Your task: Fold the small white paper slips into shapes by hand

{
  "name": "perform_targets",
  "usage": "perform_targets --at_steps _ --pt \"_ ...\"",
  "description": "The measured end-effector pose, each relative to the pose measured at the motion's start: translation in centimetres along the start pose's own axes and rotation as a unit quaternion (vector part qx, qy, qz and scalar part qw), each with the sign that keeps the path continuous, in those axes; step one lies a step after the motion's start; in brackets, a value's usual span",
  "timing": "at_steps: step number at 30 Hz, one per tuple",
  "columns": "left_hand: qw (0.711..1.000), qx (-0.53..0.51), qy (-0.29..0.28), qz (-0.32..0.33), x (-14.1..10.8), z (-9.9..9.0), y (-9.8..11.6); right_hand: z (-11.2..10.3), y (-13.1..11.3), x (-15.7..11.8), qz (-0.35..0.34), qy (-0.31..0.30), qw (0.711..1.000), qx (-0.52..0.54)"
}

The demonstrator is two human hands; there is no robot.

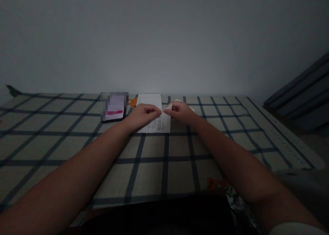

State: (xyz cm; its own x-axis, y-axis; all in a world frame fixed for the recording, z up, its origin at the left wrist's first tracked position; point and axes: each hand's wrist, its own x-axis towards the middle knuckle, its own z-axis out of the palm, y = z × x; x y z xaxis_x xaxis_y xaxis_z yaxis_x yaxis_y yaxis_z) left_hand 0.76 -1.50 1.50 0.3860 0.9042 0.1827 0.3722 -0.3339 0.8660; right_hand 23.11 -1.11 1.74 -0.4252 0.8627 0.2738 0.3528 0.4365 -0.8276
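Note:
A white sheet of paper point(164, 124) with faint print lies in front of me on the checked cloth. My left hand point(144, 116) rests over it, thumb and fingers pinched together at its upper part. From the other side my right hand point(181, 112) pinches a raised, pointed bit of the paper between thumb and fingers. The fingertips of both hands nearly meet. A paler part of paper point(149, 98) extends behind my left hand; whether it is the same sheet I cannot tell. Behind my right hand a small white edge shows, mostly hidden.
A phone point(115, 108) with a lit, partly blurred screen lies left of my hands. The checked tablecloth point(151, 176) covers the table up to a plain wall point(164, 39). Dark folded fabric point(303, 94) hangs at the right. Orange figures mark the cloth.

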Motion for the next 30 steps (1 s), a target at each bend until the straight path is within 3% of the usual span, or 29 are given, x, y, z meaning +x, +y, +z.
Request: perform_targets --at_steps 5,11,16,25,30 --pt "1.000 0.013 -0.005 0.001 -0.2 0.0 0.3 -0.2 -0.1 0.0 0.005 0.029 1.000 -0.002" --pt "1.000 0.018 -0.015 0.005 -0.4 0.1 1.0 0.1 -0.2 -0.1 -0.009 -0.009 1.000 0.007" --pt "1.000 0.014 -0.024 -0.010 -0.3 0.1 0.8 0.1 -0.5 -0.2 -0.025 0.034 0.999 -0.027" --pt "1.000 0.020 -0.014 -0.017 0.0 -0.4 0.5 -0.5 -0.7 -0.4 -0.027 0.127 0.991 0.024" --pt "1.000 0.012 -0.002 -0.016 0.1 -0.4 0.4 -0.4 -0.4 -0.2 -0.008 0.111 0.989 0.094"
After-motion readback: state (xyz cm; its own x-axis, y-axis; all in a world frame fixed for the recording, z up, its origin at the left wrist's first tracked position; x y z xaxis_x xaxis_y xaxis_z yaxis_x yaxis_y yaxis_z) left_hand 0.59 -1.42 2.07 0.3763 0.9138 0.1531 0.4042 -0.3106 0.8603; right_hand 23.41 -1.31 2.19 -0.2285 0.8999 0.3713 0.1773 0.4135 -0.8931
